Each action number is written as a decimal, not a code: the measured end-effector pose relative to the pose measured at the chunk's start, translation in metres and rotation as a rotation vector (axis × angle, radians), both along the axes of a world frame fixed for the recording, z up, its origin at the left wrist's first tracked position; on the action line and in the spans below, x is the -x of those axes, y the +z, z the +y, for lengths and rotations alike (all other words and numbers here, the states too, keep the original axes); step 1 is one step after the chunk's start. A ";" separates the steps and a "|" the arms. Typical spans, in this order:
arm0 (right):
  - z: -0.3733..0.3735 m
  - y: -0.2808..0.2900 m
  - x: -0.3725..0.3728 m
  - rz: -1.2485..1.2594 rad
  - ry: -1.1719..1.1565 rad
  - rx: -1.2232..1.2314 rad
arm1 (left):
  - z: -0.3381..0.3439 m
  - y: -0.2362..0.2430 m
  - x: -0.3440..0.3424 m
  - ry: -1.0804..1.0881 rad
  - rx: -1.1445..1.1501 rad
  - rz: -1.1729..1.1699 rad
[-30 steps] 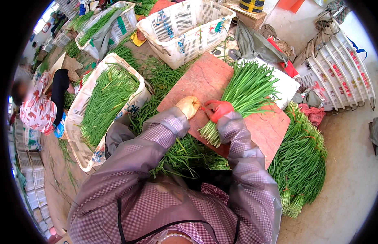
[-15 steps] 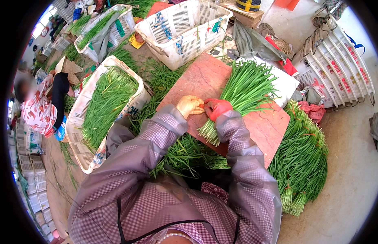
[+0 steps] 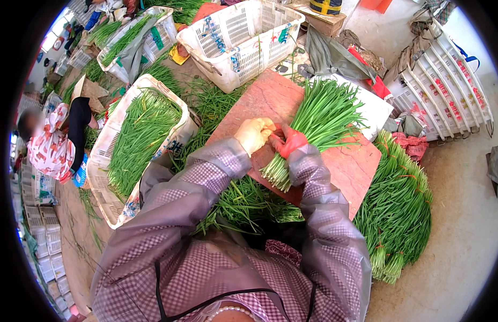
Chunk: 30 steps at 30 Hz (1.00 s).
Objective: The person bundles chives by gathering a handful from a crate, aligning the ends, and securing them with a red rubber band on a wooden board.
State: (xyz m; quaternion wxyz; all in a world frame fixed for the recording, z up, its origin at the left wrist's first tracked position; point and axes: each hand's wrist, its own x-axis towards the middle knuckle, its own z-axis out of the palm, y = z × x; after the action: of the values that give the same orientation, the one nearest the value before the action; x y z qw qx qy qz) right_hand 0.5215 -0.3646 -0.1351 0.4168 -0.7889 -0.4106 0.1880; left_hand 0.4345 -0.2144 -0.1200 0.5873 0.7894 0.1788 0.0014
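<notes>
My left hand (image 3: 251,134), in a pale yellow glove, pinches at fingertips near my right hand (image 3: 286,140), in a red glove with closed fingers, over the pinkish board (image 3: 249,102). What lies between the fingertips is too small to make out. A bundle of green leafy stalks (image 3: 324,112) lies diagonally on the board, its pale cut ends (image 3: 275,174) toward me, beside and partly under my right hand. Banded bundles of the same greens (image 3: 393,209) are stacked right of the board. A white crate (image 3: 101,166) holding loose greens stands at my left.
Another white crate (image 3: 211,61) stands behind the board; a further crate of greens (image 3: 112,64) is at back left. Stacked crates (image 3: 436,86) lean by the right wall. A co-worker (image 3: 50,147) crouches at far left. Loose greens (image 3: 233,201) lie below the board.
My left hand has risen slightly and moved right, its fingertips up beside my right hand's. My right hand stays about in place. The co-worker at left has shifted a little.
</notes>
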 end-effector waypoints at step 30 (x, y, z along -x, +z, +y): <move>0.000 0.081 0.036 0.586 0.051 -0.370 | 0.035 0.061 0.034 -0.742 -0.789 0.067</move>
State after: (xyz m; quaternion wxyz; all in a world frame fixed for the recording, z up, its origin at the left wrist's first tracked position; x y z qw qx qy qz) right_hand 0.4853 -0.3641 -0.0542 0.6482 -0.6020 -0.3200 0.3392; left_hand 0.4003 -0.1796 -0.0591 0.2015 0.9597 -0.1074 -0.1641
